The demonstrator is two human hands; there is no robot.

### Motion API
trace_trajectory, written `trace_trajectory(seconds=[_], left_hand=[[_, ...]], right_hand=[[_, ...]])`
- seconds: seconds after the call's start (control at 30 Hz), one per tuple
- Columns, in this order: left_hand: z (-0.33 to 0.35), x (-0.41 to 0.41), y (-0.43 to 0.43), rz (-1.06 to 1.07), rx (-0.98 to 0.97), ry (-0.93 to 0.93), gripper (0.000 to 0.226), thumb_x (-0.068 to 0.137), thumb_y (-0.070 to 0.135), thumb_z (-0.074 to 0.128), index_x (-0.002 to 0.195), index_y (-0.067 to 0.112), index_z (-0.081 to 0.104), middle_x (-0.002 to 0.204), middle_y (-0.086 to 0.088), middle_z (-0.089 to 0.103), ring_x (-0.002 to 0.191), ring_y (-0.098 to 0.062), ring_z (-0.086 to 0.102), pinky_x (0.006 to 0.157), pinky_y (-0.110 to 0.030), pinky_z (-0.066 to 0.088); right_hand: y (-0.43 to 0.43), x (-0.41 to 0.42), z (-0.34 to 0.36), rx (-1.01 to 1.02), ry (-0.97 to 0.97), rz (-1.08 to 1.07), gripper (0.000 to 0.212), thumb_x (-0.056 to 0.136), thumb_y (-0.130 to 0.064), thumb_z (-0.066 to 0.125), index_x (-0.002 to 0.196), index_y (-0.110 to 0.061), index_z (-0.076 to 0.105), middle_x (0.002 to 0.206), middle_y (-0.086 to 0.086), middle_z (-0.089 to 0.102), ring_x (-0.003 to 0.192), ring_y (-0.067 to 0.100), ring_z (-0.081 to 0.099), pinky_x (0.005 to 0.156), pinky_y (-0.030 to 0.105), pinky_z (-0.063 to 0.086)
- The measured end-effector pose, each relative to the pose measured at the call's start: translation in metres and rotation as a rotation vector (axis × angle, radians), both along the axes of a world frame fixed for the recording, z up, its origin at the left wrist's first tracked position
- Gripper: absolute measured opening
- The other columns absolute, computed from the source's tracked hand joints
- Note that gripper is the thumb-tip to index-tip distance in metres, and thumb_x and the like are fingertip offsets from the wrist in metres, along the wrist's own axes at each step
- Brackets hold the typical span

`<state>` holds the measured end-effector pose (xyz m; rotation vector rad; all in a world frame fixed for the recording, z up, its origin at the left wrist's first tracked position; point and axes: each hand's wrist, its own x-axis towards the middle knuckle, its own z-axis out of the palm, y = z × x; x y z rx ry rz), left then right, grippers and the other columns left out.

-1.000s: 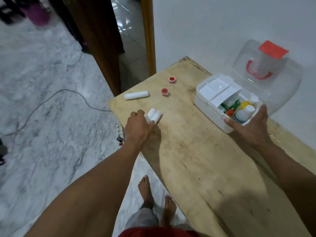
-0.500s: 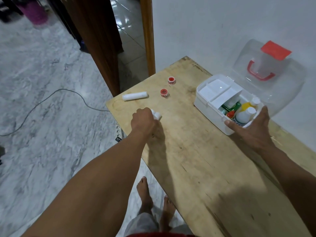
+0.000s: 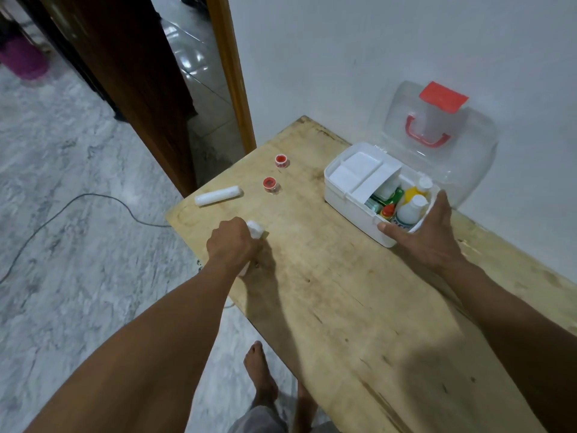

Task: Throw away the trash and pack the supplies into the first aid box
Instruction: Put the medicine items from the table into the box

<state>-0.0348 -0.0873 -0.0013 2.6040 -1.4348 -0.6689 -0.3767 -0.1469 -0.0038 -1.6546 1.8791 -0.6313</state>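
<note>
My left hand (image 3: 231, 243) is closed around the white gauze rolls (image 3: 255, 228) near the table's left edge; only their top ends show past my fingers. My right hand (image 3: 426, 233) grips the near right corner of the open white first aid box (image 3: 346, 195), whose clear lid (image 3: 437, 142) with a red handle leans back against the wall. Bottles and packets fill the box's right side. A longer white roll (image 3: 218, 195) and two small red tape spools (image 3: 269, 183) (image 3: 282, 160) lie loose on the table beyond my left hand.
The wooden table (image 3: 359, 307) stands against a white wall at the right. A dark wooden door and its frame (image 3: 231, 73) rise at the back. A black cable (image 3: 93, 198) crosses the marble floor at the left. My bare feet (image 3: 262, 373) show below the table edge.
My left hand closed over the two white rolls and lifted them off the table a little. My right hand stayed on the box's corner.
</note>
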Motion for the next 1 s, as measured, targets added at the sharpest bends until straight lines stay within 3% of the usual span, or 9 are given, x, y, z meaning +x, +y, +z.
trace_trajectory(seconds=[0.17, 0.3, 0.4, 0.6, 0.8, 1.0], left_hand=[[0.022, -0.020, -0.015, -0.101, -0.174, 0.130, 0.038, 0.079, 0.044, 0.070, 0.086, 0.007, 0.067, 0.080, -0.007, 0.067, 0.071, -0.024, 0.065, 0.058, -0.033, 0.049], [0.050, -0.044, -0.029, -0.173, -0.377, 0.395, 0.040, 0.071, 0.047, 0.065, 0.085, 0.009, 0.071, 0.080, -0.004, 0.072, 0.075, -0.020, 0.068, 0.069, -0.042, 0.055], [0.067, -0.059, -0.043, -0.216, -0.452, 0.546, 0.024, 0.079, 0.032, 0.072, 0.095, 0.015, 0.071, 0.086, 0.004, 0.073, 0.082, -0.014, 0.069, 0.073, -0.037, 0.058], [0.092, -0.088, -0.072, -0.299, -0.564, 0.745, 0.024, 0.080, 0.025, 0.072, 0.102, 0.016, 0.069, 0.095, 0.008, 0.073, 0.086, -0.005, 0.070, 0.076, -0.027, 0.056], [0.090, -0.125, -0.100, -0.446, -0.533, 0.890, 0.026, 0.077, 0.026, 0.073, 0.101, 0.015, 0.069, 0.098, 0.001, 0.072, 0.093, -0.017, 0.068, 0.086, -0.037, 0.057], [0.098, -0.139, -0.124, -0.694, -0.341, 0.995, 0.013, 0.083, 0.008, 0.070, 0.096, 0.009, 0.068, 0.094, 0.000, 0.069, 0.074, -0.012, 0.060, 0.067, -0.027, 0.049]], right_hand=[[0.003, 0.001, 0.002, 0.012, 0.001, -0.012, 0.137, 0.047, -0.092, 0.067, 0.151, -0.035, -0.002, 0.161, -0.007, 0.012, 0.148, 0.028, 0.023, 0.113, 0.057, 0.033], [0.004, 0.000, 0.003, 0.024, 0.018, -0.013, 0.138, 0.047, -0.095, 0.064, 0.151, -0.036, -0.005, 0.163, -0.007, 0.009, 0.148, 0.029, 0.024, 0.114, 0.056, 0.033], [0.004, -0.001, 0.005, 0.069, 0.034, -0.012, 0.141, 0.048, -0.092, 0.064, 0.153, -0.033, -0.009, 0.165, -0.007, 0.001, 0.151, 0.028, 0.015, 0.118, 0.053, 0.026], [0.006, 0.001, 0.009, 0.080, 0.044, -0.010, 0.141, 0.055, -0.086, 0.067, 0.155, -0.027, -0.012, 0.166, -0.006, -0.002, 0.153, 0.025, 0.010, 0.121, 0.051, 0.022], [0.005, 0.003, 0.011, 0.091, 0.079, -0.021, 0.141, 0.054, -0.088, 0.065, 0.155, -0.027, -0.013, 0.166, -0.007, -0.002, 0.153, 0.023, 0.009, 0.121, 0.050, 0.023], [0.002, 0.002, 0.010, 0.102, 0.100, -0.013, 0.142, 0.052, -0.091, 0.061, 0.155, -0.028, -0.014, 0.166, -0.010, -0.004, 0.154, 0.018, 0.005, 0.121, 0.051, 0.023]])
